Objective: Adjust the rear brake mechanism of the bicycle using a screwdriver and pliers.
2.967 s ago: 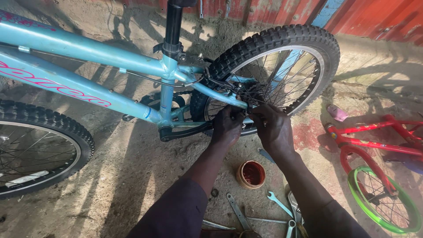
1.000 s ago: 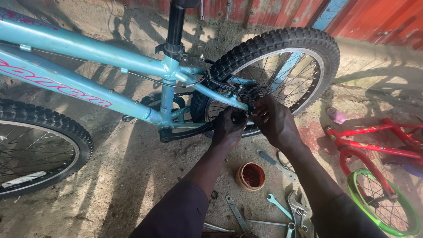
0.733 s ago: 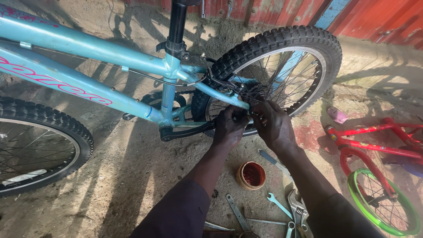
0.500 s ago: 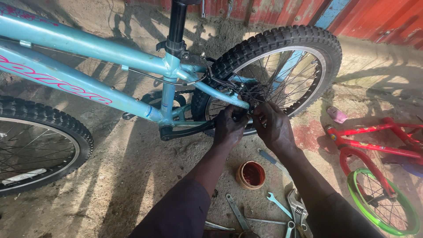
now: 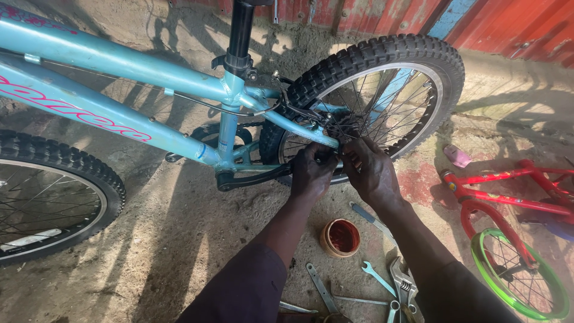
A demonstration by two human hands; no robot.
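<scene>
At the hub of the rear wheel (image 5: pixel 382 90) of a light blue bicycle (image 5: pixel 149 90), both hands work close together. The left hand (image 5: pixel 312 170) curls its fingers closed around something at the frame end, though what it grips is hidden. The right hand (image 5: pixel 372 170) pinches at the axle area, fingers bent; its hold cannot be told. Near the person, on the dirt ground (image 5: pixel 173 239), lie a small round tin (image 5: pixel 341 237) and several wrenches (image 5: pixel 378 278). To the right lies a red bicycle (image 5: pixel 508 203).
</scene>
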